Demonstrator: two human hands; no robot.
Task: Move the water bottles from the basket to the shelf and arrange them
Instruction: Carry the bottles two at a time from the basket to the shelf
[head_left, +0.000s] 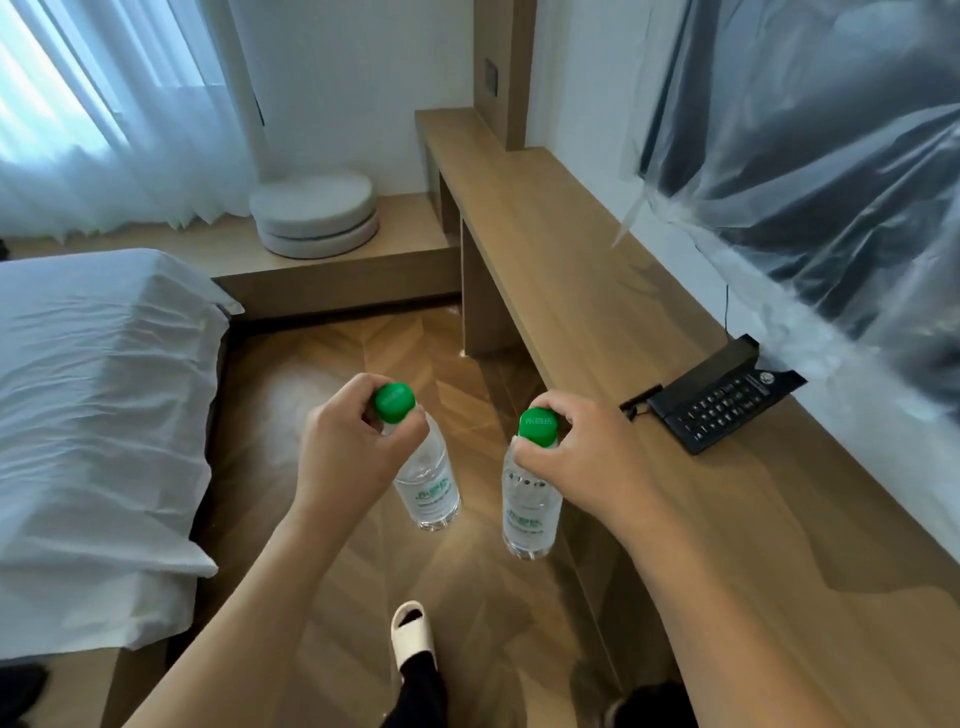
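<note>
Two hands, left (349, 441) and right (587, 457), are gripping green-capped water bottles (428, 483) (531, 504) by the necks (above floor), near the bench (597, 270).

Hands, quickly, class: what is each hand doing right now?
Left hand: grips left water bottle at its green cap.
Right hand: grips right water bottle at its green cap.

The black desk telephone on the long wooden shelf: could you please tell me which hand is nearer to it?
Right. The right hand is just left of the black desk telephone; the left hand is farther left.
</note>
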